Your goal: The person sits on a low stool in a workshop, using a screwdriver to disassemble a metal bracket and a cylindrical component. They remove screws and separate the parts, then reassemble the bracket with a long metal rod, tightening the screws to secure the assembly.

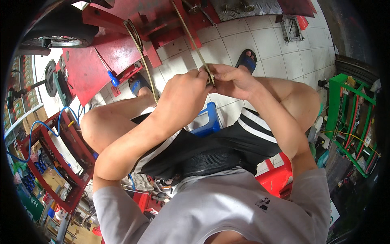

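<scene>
In front of my knees, my left hand (183, 93) and my right hand (233, 81) meet. Both have their fingers closed around the end of a long gold-coloured chain (191, 36). From my fingers the chain runs up and away to a red metal stand (152, 24). A second gold strand (142, 57) hangs from a loop on the stand's left side and passes down beside my left forearm. The left fingertips are partly hidden behind the back of that hand. Small links show between the two hands, but their details are too small to tell.
A red platform (87, 61) with a blue-handled screwdriver (113, 79) lies at the far left, near a motorcycle wheel (61, 42). A wrench (209, 18) lies by the stand. A blue stool (209, 118) stands between my legs, a green rack (337, 93) at right.
</scene>
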A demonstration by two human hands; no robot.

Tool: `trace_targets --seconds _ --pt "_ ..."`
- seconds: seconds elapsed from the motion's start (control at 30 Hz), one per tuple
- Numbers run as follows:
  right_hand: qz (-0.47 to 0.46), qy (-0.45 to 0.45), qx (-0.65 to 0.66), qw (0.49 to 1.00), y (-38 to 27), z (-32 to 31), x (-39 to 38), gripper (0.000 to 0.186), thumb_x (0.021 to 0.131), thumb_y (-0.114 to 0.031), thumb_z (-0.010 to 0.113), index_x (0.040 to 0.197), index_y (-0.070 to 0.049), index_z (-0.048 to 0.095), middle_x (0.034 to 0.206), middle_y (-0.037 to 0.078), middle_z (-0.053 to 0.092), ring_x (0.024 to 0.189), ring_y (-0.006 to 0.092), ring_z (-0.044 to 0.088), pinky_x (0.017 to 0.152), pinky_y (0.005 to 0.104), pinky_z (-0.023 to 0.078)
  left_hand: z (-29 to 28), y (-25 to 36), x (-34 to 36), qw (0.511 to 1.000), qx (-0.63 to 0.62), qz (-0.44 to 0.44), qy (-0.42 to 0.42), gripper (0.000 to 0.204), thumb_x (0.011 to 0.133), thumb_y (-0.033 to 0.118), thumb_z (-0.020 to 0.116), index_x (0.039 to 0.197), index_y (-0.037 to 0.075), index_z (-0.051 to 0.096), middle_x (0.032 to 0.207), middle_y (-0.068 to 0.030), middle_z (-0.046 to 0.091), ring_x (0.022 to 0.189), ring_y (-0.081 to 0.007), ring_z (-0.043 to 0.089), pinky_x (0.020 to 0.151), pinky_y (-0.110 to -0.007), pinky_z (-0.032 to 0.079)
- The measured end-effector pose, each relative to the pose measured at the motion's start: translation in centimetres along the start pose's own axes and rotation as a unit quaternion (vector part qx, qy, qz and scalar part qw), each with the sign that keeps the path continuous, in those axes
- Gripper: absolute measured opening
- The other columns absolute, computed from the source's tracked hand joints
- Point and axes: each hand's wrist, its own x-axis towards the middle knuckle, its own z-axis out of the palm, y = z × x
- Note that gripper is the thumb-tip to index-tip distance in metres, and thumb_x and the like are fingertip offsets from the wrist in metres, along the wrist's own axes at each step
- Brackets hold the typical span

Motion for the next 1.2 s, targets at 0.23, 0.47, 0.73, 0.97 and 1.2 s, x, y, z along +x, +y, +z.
trace_targets --seconds 0.23,0.47,0.73,0.97,1.2 --pt "-0.011 -0.036 0.052 0.998 0.4 -0.9 0.4 0.033 0.090 -0.007 0.060 0.122 -0.001 0.056 0.108 0.005 0.059 0.094 0.0158 0.053 0.084 0.0323 0.043 -3.3 -1.6 3.0 0.990 -0.111 0.033 0.078 0.022 0.089 0.018 0.069 0.097 -0.003 0.071 0.080 -0.0187 0.069 0.065 -0.0302 0.067 0.062 -0.036 0.052" --pt "-0.006 -0.040 0.042 0.998 1.1 -1.8 1.3 0.039 0.086 -0.012 0.067 0.121 -0.002 0.054 0.102 0.003 0.058 0.091 0.0132 0.054 0.080 0.0281 0.041 -0.1 -6.2 14.3 0.982 0.112 0.101 0.111 0.019 0.086 0.014 0.066 0.099 0.001 0.071 0.096 -0.0194 0.069 0.085 -0.0353 0.067 0.076 -0.043 0.054" --pt "-0.006 -0.038 0.033 0.999 2.0 -1.6 2.1 0.028 0.091 0.001 0.054 0.118 -0.004 0.054 0.101 0.002 0.055 0.091 0.0120 0.054 0.080 0.0281 0.043 8.7 -15.2 30.1 0.960 0.247 -0.109 -0.076 0.027 0.089 0.008 0.055 0.111 0.003 0.068 0.114 -0.0234 0.065 0.110 -0.0401 0.064 0.091 -0.049 0.055" --pt "0.030 -0.011 -0.015 0.999 1.5 -1.3 2.0 0.031 0.091 -0.002 0.054 0.121 -0.001 0.048 0.105 0.002 0.051 0.092 0.0104 0.049 0.084 0.0273 0.041 13.6 -17.3 31.1 0.957 0.245 -0.158 -0.011 0.027 0.093 0.015 0.051 0.110 0.005 0.069 0.115 -0.0214 0.066 0.110 -0.0398 0.064 0.092 -0.048 0.054" --pt "0.027 -0.006 -0.007 1.000 1.2 -1.1 1.7 0.030 0.090 -0.001 0.053 0.120 -0.002 0.049 0.103 0.002 0.051 0.090 0.0106 0.050 0.082 0.0273 0.042 13.4 -15.9 30.7 0.962 0.215 -0.166 -0.023 0.033 0.080 0.020 0.065 0.108 0.004 0.069 0.114 -0.0226 0.067 0.108 -0.0401 0.064 0.092 -0.046 0.054"
